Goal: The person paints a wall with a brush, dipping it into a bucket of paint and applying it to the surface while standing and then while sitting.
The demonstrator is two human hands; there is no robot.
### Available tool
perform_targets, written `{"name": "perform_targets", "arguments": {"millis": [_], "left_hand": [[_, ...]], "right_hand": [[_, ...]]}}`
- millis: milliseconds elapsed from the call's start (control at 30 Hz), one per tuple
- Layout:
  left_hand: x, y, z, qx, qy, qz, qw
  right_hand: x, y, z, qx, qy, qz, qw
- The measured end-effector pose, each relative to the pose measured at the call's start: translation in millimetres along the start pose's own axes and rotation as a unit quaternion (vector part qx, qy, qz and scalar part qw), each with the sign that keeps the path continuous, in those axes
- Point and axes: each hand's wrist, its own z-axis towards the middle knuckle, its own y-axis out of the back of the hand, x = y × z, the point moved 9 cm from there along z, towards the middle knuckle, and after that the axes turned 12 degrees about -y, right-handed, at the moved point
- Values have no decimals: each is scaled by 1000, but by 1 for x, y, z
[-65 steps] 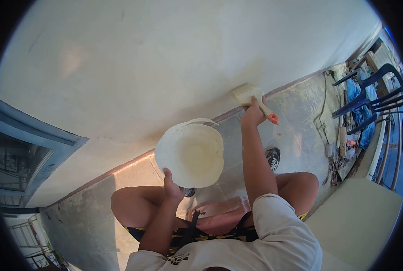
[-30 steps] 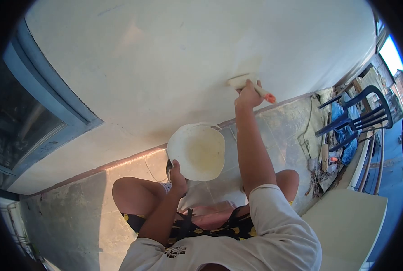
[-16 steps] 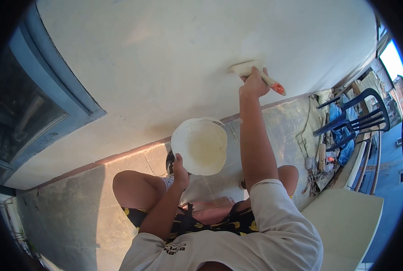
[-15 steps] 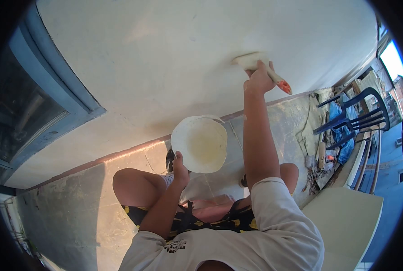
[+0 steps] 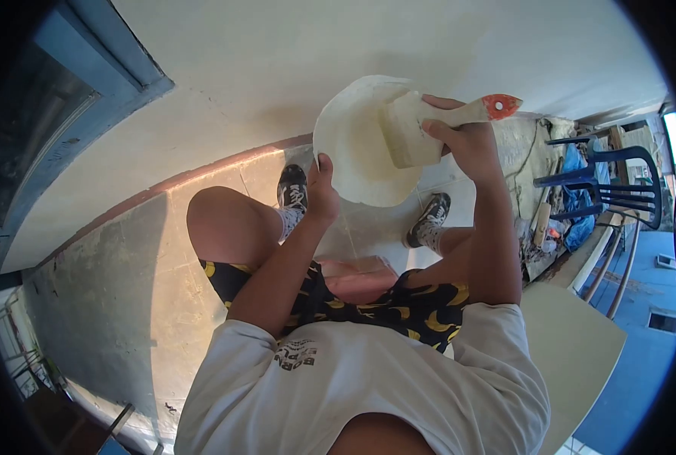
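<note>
My left hand [image 5: 323, 189] grips the near left rim of a shallow, round white container [image 5: 349, 163], thumb over its edge. Pale paint coats the inside. In my right hand [image 5: 463, 140] is a wide paintbrush [image 5: 459, 115] with a whitish handle and a red, holed end. Its broad bristles, pale and coated, lie over the right half of the container and point left. My fingers wrap the base of the handle. Beyond the container rises a whitish wall [image 5: 254, 61].
A blue-framed window [image 5: 137, 83] is set in the wall at left. To the right, a dark blue plastic chair [image 5: 618, 178] stands by piled debris and blue plastic sheeting [image 5: 577, 208]. A pale board [image 5: 569, 341] leans at lower right. Below me is a pinkish block [image 5: 357, 279] on the concrete floor [image 5: 118, 303].
My right hand has brought the brush from the wall down to the container. The container, in my left hand, has moved up and to the right in view.
</note>
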Motion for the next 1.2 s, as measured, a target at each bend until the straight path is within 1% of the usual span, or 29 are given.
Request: {"name": "perform_targets", "arguments": {"millis": [33,67,100,133,167,200,300,367,400,533,600,667,833,900,933,1000,1033,1067,1100,1133,1167,1200], "left_hand": [[-6,-9,1,19,1,-33,999],[-10,-17,2,37,1,-67,997],[-15,-20,2,31,-13,-76,997],[-15,-22,1,32,-11,-76,996],[-19,-20,1,17,-30,-54,998],[-24,-18,1,3,-50,-31,998],[-33,-24,-2,12,-51,-52,997],[-34,-22,-4,17,-45,-32,998],[-33,-21,-6,23,-37,-12,999],[-36,-22,-7,39,-43,-17,998],[-44,-26,-8,50,-75,-14,996],[-47,-26,-8,51,-74,-9,996],[-43,-20,-10,39,-74,-4,996],[-36,-16,-11,29,-38,2,999],[-35,-15,-9,29,-40,2,999],[-28,-9,-7,-4,-33,-25,999],[-27,-7,-6,-2,-37,-24,999],[-23,-3,-5,-20,-23,-30,999],[-19,-2,-6,-36,-9,-38,999],[-20,-3,-6,-30,-11,-41,999],[-12,1,-10,-46,38,-59,996],[-3,4,-15,-61,89,-74,991]], "right_hand": [[-4,-5,0,-10,-6,-49,999],[-5,-9,1,-11,-9,-50,999],[1,-15,1,-10,28,-79,996],[6,-21,1,-10,67,-108,992],[10,-25,2,-8,100,-133,986],[10,-27,4,-8,100,-133,986],[9,-31,13,-23,86,-160,983],[18,-33,14,-35,133,-160,978],[18,-34,16,-34,134,-160,977],[16,-40,20,-31,130,-157,978],[13,-44,22,-24,128,-145,981],[7,-47,24,-22,115,-170,978],[2,-50,28,-14,95,-161,982],[5,-50,23,-13,89,-164,982],[11,-46,16,-23,104,-151,983],[13,-47,-3,-32,122,-137,983],[10,-42,-17,-57,127,-74,987],[7,-35,-29,-84,134,-12,987],[6,-39,-42,-117,203,-32,972],[0,-44,-56,-150,270,-51,950],[-7,-45,-62,-157,272,-51,948],[-16,-53,-63,-123,249,-73,958]]}}
